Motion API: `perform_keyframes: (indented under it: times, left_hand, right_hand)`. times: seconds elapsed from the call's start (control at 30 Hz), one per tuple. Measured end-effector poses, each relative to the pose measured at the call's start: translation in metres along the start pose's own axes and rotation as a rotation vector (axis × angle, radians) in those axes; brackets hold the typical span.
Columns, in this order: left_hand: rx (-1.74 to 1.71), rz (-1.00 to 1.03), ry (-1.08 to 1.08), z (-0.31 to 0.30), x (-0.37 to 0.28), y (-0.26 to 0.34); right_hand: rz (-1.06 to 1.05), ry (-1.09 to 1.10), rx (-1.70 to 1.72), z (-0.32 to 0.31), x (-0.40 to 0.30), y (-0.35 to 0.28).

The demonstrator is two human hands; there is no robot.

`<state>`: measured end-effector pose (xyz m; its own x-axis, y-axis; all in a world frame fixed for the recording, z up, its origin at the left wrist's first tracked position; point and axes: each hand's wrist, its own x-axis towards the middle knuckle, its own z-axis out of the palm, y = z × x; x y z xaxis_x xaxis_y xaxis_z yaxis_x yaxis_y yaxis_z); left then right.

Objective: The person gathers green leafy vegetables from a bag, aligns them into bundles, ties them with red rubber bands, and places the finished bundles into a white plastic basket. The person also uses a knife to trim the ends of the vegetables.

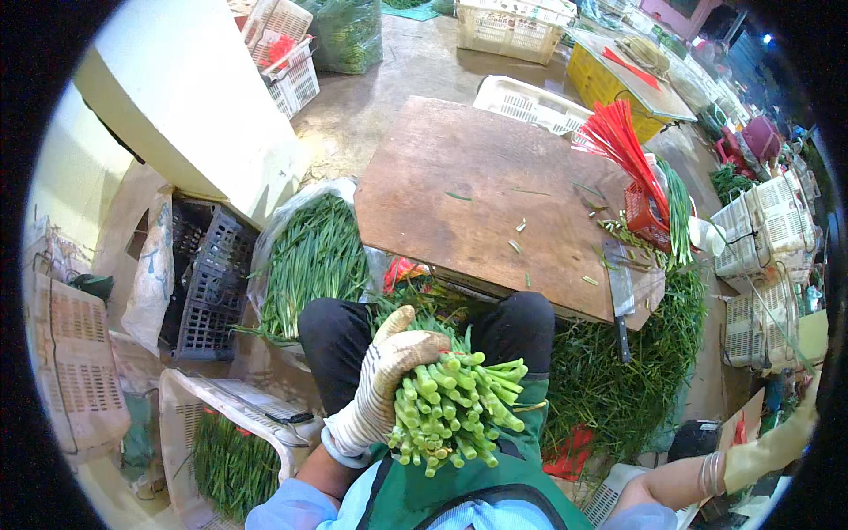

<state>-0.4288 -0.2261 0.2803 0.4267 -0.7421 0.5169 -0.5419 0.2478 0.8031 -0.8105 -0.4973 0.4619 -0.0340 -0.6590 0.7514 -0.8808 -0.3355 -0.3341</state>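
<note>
My left hand [395,374], in a striped, soiled work glove, grips a thick bundle of green vegetable stalks [450,411] over my lap. The cut ends face up toward me, and the leaves hang away between my knees. A bit of red shows at the bundle beside my fingers. Far out to the right, my right hand [785,434] wears a pale glove. It is blurred at the picture's rim, so its fingers and anything in them are unclear. A cleaver [619,285] lies on the wooden board [477,179] before me, its black handle jutting over the edge.
Red strips [619,149] stand in a red plastic basket [646,215] on the board's right side, among stem scraps. Trimmed greens [616,377] heap below. Long green leaves [318,258] fill a plastic bag at left. A white crate [225,391] with bundles stands near my left elbow.
</note>
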Motion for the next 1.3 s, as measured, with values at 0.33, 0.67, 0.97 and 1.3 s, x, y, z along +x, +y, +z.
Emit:
perform_keyframes:
  times: [0.33, 0.67, 0.97, 1.3]
  left_hand:
    - [0.039, 0.051, -0.112, 0.000, 0.001, 0.004]
    - [0.064, 0.099, -0.088, 0.006, 0.009, 0.012]
    - [-0.265, -0.291, -0.021, 0.012, -0.011, 0.000]
    - [-0.051, -0.071, -0.023, -0.011, 0.007, 0.006]
  right_hand:
    - [-1.003, -0.597, 0.780, 0.049, -0.107, -0.195]
    - [-1.102, -0.445, 0.858, 0.049, -0.109, -0.202]
    - [-0.526, 0.034, 0.365, 0.040, -0.054, -0.124]
    - [-0.052, -0.335, -0.352, -0.008, 0.000, 0.055]
